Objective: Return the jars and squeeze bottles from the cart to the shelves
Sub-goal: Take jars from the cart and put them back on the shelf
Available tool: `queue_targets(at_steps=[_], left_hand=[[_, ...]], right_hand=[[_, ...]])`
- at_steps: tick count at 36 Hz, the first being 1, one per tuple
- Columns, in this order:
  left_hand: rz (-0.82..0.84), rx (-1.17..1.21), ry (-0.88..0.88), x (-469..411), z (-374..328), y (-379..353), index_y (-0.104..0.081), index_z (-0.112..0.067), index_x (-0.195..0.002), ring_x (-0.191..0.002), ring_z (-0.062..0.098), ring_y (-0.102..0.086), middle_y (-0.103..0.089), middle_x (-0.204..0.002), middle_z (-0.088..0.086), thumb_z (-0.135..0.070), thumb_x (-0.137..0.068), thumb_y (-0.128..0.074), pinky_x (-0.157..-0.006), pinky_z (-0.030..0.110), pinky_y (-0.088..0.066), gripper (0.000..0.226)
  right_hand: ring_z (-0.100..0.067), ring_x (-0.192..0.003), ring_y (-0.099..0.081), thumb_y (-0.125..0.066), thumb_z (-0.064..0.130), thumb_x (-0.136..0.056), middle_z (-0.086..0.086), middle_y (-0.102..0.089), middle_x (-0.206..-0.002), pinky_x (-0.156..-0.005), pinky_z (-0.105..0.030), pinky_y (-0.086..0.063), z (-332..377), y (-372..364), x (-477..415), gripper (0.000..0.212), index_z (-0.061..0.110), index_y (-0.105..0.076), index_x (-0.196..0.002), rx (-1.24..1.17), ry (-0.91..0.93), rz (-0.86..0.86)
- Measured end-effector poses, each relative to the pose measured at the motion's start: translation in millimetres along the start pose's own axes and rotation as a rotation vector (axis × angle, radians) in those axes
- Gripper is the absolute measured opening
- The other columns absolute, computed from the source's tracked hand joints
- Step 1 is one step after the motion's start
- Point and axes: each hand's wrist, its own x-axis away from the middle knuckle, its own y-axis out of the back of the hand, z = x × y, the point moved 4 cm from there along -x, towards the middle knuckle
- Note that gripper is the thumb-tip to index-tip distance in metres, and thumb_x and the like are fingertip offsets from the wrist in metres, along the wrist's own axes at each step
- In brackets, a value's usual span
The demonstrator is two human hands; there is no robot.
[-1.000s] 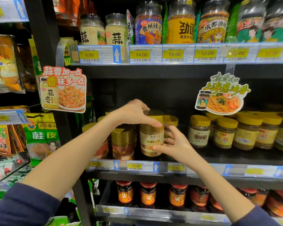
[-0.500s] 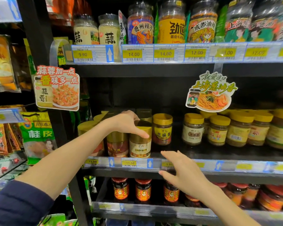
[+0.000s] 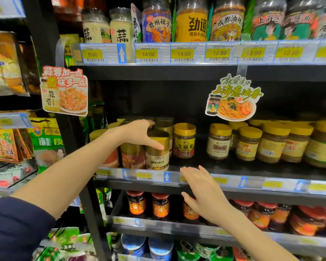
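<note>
Fingers (image 3: 149, 124) of the left hand (image 3: 137, 132) curl over the back of a gold lid, thumb across its front. They grip the gold-lidded jar (image 3: 157, 157), which stands upright at the front edge of the middle shelf (image 3: 233, 166), just beside a red-labelled jar (image 3: 132, 157) on its left. Right hand (image 3: 201, 189) is spread, fingers straight, holding nothing — in front of the price strip (image 3: 152, 176), below and right of the jar.

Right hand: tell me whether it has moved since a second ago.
Yes. The right hand has let go of the gold-lidded jar and dropped, from above the middle shelf's price strip to across and below it, fingers straight.
</note>
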Motion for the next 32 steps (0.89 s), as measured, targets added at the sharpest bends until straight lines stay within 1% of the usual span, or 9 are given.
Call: queue_targets(at_steps=[6,10,13,18,24,26,28,30,32], left_hand=[[-0.167,0.095,-0.143,46,-1,10,-0.029,-0.016,-0.145,-0.137,0.014,-0.033,-0.035,-0.15,0.001,-0.04,-0.079,-0.069,-0.103,0.02,-0.027,0.081],[-0.094,0.1,-0.243,88,12,-7,-0.031,-0.02,-0.145,-0.134,0.007,-0.035,-0.037,-0.148,-0.005,-0.041,-0.08,-0.068,-0.106,0.018,-0.028,0.078],[-0.017,0.047,-0.233,119,30,-25,-0.027,-0.021,-0.146,-0.132,-0.001,-0.031,-0.034,-0.148,-0.009,-0.041,-0.084,-0.063,-0.099,0.002,-0.02,0.074],[0.077,-0.056,-0.169,167,75,-41,-0.018,-0.029,-0.147,-0.14,0.004,-0.022,-0.023,-0.152,-0.015,-0.047,-0.089,-0.053,-0.104,0.011,-0.016,0.071],[0.152,-0.042,-0.089,238,152,-37,-0.02,-0.028,-0.148,-0.138,0.006,-0.028,-0.024,-0.154,-0.012,-0.053,-0.088,-0.05,-0.106,0.018,-0.026,0.071],[0.18,-0.04,-0.053,267,183,-34,-0.02,-0.027,-0.148,-0.137,0.007,-0.03,-0.024,-0.153,-0.011,-0.051,-0.089,-0.049,-0.107,0.021,-0.029,0.07],[0.187,-0.046,-0.015,296,217,-33,-0.019,-0.027,-0.148,-0.138,0.006,-0.028,-0.022,-0.154,-0.012,-0.051,-0.09,-0.048,-0.109,0.022,-0.027,0.069],[0.187,-0.042,0.035,326,249,-30,-0.018,-0.028,-0.149,-0.139,0.004,-0.026,-0.021,-0.153,-0.015,-0.05,-0.091,-0.048,-0.107,0.018,-0.024,0.069],[0.181,-0.033,0.118,357,282,-29,-0.021,-0.028,-0.148,-0.137,0.006,-0.03,-0.026,-0.152,-0.013,-0.049,-0.091,-0.049,-0.102,0.014,-0.027,0.067]], right_hand=[[-0.02,-0.116,-0.059,-0.075,0.032,-0.07,-0.005,-0.063,-0.124,-0.107,-0.038,-0.023,-5,-4,1,0.067,0.009,-0.054,-0.128,-0.095,0.028,0.019],[-0.021,-0.132,-0.044,-0.065,0.032,-0.081,-0.005,-0.049,-0.14,-0.113,-0.029,-0.009,-3,0,0,0.067,0.01,-0.04,-0.14,-0.172,0.041,0.041],[-0.017,-0.138,-0.034,-0.061,0.035,-0.085,-0.002,-0.041,-0.146,-0.115,-0.026,-0.004,-1,3,-1,0.069,0.014,-0.032,-0.144,-0.193,0.03,0.075],[-0.017,-0.139,-0.032,-0.066,0.034,-0.082,-0.004,-0.039,-0.147,-0.116,-0.03,-0.009,2,10,-5,0.074,0.013,-0.031,-0.144,-0.202,-0.03,0.17],[-0.024,-0.14,-0.03,-0.071,0.031,-0.079,-0.011,-0.034,-0.149,-0.116,-0.039,-0.014,23,21,-3,0.079,0.008,-0.031,-0.143,-0.194,-0.166,0.265],[-0.031,-0.133,-0.042,-0.072,0.042,-0.074,-0.017,-0.045,-0.142,-0.113,-0.047,-0.028,41,21,1,0.08,0.006,-0.041,-0.138,-0.206,-0.177,0.232],[-0.037,-0.119,-0.055,-0.057,0.064,-0.065,-0.021,-0.057,-0.128,-0.1,-0.048,-0.042,69,15,2,0.089,0.002,-0.053,-0.128,-0.242,-0.187,0.226],[-0.034,-0.109,-0.062,-0.039,0.085,-0.061,-0.019,-0.064,-0.118,-0.093,-0.037,-0.047,101,4,1,0.104,0.002,-0.059,-0.12,-0.321,-0.152,0.269],[-0.025,-0.105,-0.062,-0.03,0.092,-0.06,-0.013,-0.066,-0.114,-0.09,-0.006,-0.039,143,-4,-7,0.109,0.005,-0.061,-0.118,-0.418,-0.111,0.33]])
